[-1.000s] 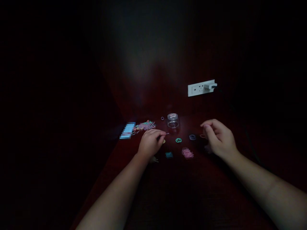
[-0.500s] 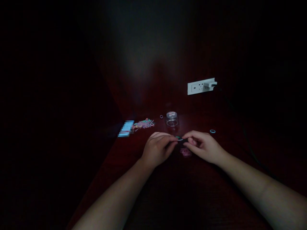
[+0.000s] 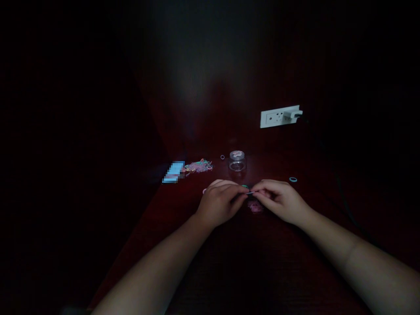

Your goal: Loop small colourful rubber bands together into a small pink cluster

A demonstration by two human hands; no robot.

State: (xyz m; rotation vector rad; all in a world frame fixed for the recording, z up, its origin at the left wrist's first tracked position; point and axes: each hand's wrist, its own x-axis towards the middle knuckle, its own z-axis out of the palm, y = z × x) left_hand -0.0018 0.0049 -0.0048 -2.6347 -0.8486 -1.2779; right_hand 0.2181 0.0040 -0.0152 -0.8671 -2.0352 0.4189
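Between the fingertips of both hands stretches a small pale hair tie. My left hand pinches its left end, and my right hand pinches the right end. A green band shows just behind the left fingertips; whether it is held or lying on the table I cannot tell. Below the fingers lies a small pile of pink hair ties. Part of a pink ring peeks out beside my left hand. Beyond the hands stands a clear lidded jar.
A heap of mixed-colour hair ties lies at the back left, beside a lit phone. One ring lies left of the jar, and a blue ring lies right. A socket panel with a plug is on the wall; the dark table spreads below.
My right fingertips have closed onto the pale hair tie, which now looks like a thin line between both hands. The view has shifted slightly.
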